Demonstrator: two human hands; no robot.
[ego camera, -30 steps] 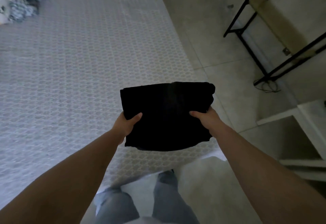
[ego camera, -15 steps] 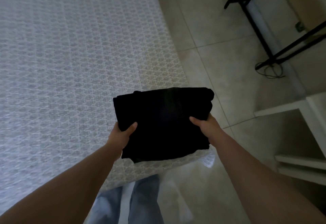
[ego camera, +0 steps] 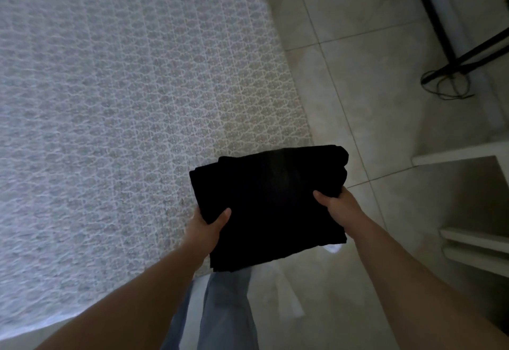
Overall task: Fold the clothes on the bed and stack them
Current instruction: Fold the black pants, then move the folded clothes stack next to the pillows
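- While both forearms reach forward above blue trousers point(ego camera: 228, 308), each hand grips one side of a folded black garment point(ego camera: 270, 203).
- Left hand point(ego camera: 208, 230) curls round the garment's near-left corner, thumb lying on top, fingers hidden beneath.
- Right hand point(ego camera: 340, 206) pinches the right edge, thumb on top, fingers tucked under.
- Garment is held up over the corner of the bed point(ego camera: 124, 102), partly above the tiled floor point(ego camera: 371, 118).
- Farther right stand a white shelf point(ego camera: 468, 154) and a black metal frame point(ego camera: 451, 52).

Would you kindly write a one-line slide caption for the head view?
Both hands, left hand and right hand, hold a folded black garment over the corner of the patterned bed.
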